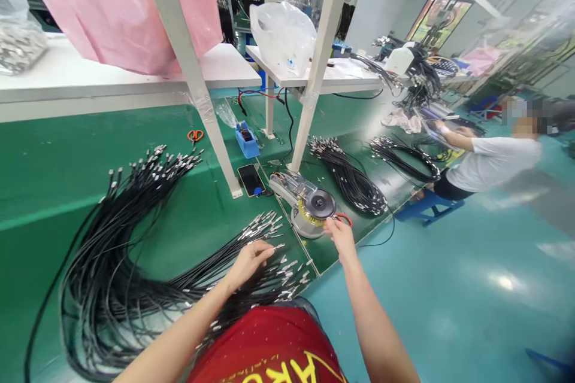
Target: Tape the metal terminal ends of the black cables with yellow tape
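On mat [45,161]: left hand [248,264] at cables [108,293], right hand [340,238] at dispenser [311,206].

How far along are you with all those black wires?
It's hard to be sure. Two tidy bundles of black metal-tipped cables and lie farther along the green bench and look done. In hand: the left hand rests on a loose fan of black cables, and the right hand is at a round silver tape dispenser. Left: that big fan, still spread out.
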Available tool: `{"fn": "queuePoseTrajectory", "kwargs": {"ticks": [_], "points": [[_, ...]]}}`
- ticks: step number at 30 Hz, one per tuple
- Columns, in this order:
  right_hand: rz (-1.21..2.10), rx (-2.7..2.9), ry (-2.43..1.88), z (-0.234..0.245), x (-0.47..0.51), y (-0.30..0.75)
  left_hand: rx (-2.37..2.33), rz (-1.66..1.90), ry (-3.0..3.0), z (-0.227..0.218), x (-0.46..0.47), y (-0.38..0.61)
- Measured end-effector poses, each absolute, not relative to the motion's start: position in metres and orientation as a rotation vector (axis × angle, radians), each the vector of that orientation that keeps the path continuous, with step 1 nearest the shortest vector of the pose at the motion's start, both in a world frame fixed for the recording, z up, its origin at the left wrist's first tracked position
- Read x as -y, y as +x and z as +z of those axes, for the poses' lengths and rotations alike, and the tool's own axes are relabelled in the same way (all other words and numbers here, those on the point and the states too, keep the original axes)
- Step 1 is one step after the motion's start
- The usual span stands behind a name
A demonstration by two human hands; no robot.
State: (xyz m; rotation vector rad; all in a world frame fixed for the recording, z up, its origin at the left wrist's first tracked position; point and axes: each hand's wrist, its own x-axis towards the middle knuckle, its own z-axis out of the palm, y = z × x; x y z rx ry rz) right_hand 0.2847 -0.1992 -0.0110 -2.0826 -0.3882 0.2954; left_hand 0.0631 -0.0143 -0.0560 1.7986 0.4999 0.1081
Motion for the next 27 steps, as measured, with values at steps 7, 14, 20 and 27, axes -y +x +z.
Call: {"fn": "queuePoseTrajectory", "kwargs": {"ticks": [7, 14, 20, 27], "points": [[0.482, 0.389, -1.884, 0.007, 0.187, 0.259, -0.541, 0.132, 1.62, -0.031, 0.02, 0.041], [0.616, 0.862, -1.736, 0.035, 0.164, 0.174, -0.532, 0.195, 1.48, -0.004, 0.026, 0.035], [0.499, 0.797, -1.779, 0.031, 0.139, 0.172, -0.514, 0.119, 1.713, -0.016, 0.006, 0.007], [0.768, 0.548, -1.593, 0.023, 0.138, 0.177, -0.616, 0.076, 2.071, -0.02, -0.008, -0.021]]}}
